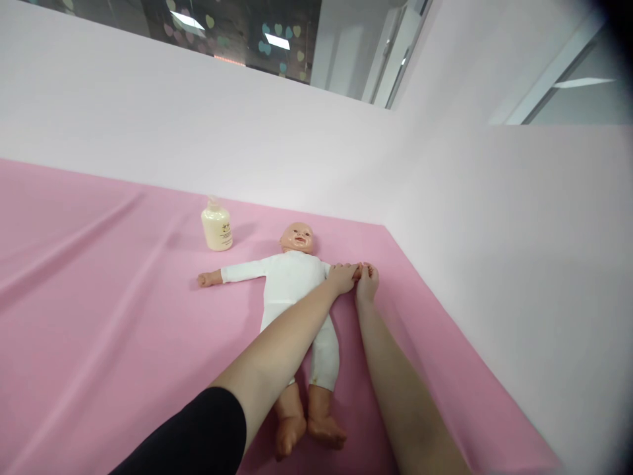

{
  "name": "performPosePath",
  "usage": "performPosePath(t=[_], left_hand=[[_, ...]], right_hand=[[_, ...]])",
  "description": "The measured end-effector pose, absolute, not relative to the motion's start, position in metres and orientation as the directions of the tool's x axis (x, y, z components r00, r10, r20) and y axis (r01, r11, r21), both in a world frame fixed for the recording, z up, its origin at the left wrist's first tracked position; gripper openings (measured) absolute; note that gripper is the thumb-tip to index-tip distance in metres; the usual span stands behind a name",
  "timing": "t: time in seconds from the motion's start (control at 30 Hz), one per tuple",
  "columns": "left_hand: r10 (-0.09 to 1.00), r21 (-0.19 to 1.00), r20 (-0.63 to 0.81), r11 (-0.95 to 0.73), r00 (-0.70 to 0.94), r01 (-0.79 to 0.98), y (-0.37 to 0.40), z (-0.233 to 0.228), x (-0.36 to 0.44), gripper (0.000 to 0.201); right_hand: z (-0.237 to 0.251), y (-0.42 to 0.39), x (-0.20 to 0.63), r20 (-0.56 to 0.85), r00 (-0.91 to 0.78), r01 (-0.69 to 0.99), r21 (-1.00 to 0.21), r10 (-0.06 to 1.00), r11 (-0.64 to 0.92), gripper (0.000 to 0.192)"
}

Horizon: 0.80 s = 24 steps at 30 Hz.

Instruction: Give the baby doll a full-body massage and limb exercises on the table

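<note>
Fingers of left hand (343, 277) and right hand (366, 282) pinch doll (297, 284)'s outstretched arm; doll supine, long axis toward viewer, lotion bottle (216, 227) beyond.

Both arms are reaching forward, nearly straight. The left hand (342, 278) and right hand (366, 284) are meeting fingertip to fingertip, fingers curled; a black sleeve is covering the left upper arm.

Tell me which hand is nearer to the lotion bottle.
Left. The left hand rests on the doll's far arm, to the right of the lotion bottle with the doll's head between them. The right hand lies just beyond the left hand, farther right.
</note>
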<state>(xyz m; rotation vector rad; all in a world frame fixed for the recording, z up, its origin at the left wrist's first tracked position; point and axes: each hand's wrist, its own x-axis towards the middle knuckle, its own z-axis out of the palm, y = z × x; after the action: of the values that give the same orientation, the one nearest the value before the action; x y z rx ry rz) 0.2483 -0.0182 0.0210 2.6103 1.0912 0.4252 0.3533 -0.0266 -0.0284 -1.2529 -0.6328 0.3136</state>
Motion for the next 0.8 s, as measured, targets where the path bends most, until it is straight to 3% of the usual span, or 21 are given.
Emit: performPosePath(t=[0.43, 0.8], left_hand=[[0.717, 0.357, 0.172, -0.685, 0.676, 0.635, -0.0186, 0.0236, 0.2473, 0.039], [0.72, 0.377, 0.217, -0.685, 0.659, 0.623, -0.0161, 0.0221, 0.2477, 0.035]], right_hand=[[-0.026, -0.0267, 0.3517, 0.243, 0.803, 0.064, -0.943, 0.544, 0.326, 0.029], [-0.0241, -0.0287, 0.3508, 0.276, 0.798, 0.122, -0.944, 0.536, 0.305, 0.032]])
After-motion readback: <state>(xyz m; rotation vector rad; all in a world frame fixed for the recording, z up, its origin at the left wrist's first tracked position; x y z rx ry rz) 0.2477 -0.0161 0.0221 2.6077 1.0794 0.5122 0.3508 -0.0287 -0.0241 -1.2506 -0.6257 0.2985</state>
